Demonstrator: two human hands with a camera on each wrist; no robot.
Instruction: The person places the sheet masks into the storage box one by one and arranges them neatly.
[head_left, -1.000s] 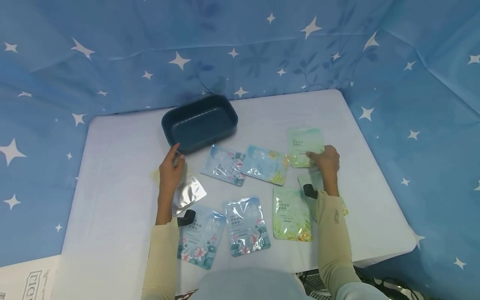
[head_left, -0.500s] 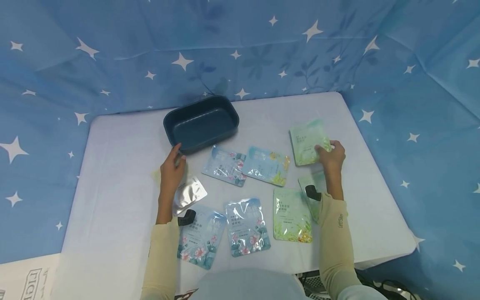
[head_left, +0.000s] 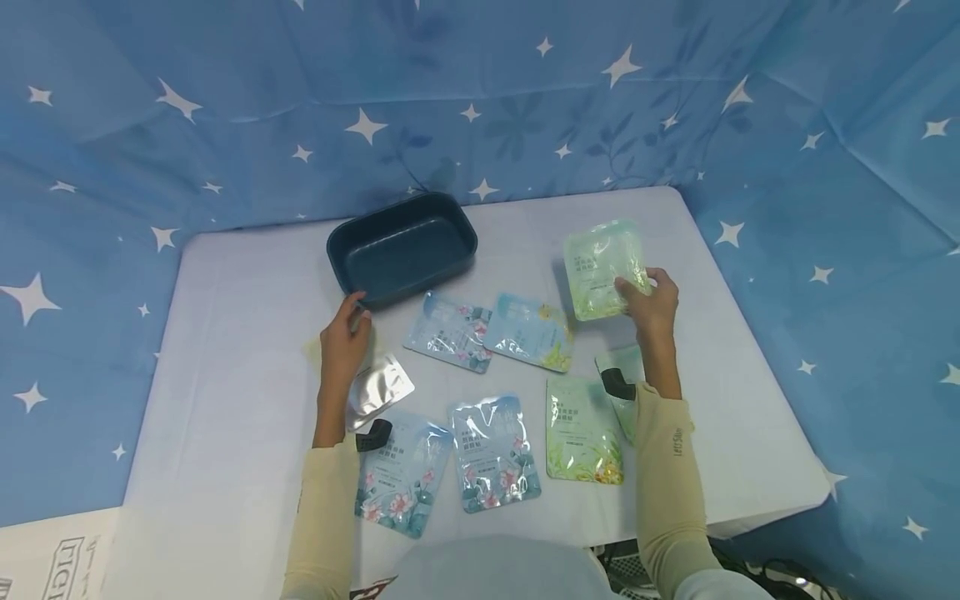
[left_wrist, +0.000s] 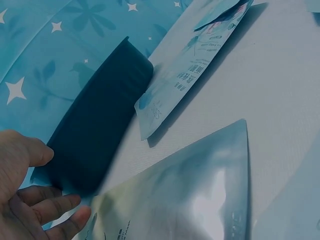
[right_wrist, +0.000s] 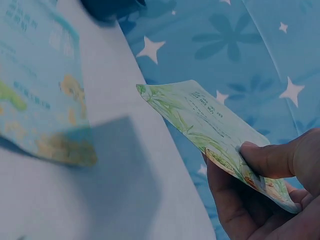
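Note:
My right hand (head_left: 654,304) pinches a green face mask packet (head_left: 600,262) between thumb and fingers. In the right wrist view the thumb lies over the printed face of the packet (right_wrist: 205,120), tilted above the table. At the left, my left hand (head_left: 345,342) has loosely bent fingers at the near corner of a dark blue bin (head_left: 405,250). Its fingertips seem to touch the rim. A silver-backed packet (head_left: 378,387) lies beside that hand, partly hidden. Two more green packets, one a flat packet (head_left: 585,429), lie near my right forearm.
Blue floral packets lie mid-table, among them one under the bin (head_left: 450,331) and one nearer me (head_left: 495,454). Another blue packet (head_left: 528,332) with yellow flowers overlaps its neighbour. A starry blue curtain (head_left: 510,108) borders the white table (head_left: 225,375) at the back and sides.
My right hand has lifted the green packet off the table, moved slightly right, then back left and farther from me. My left hand has hardly moved.

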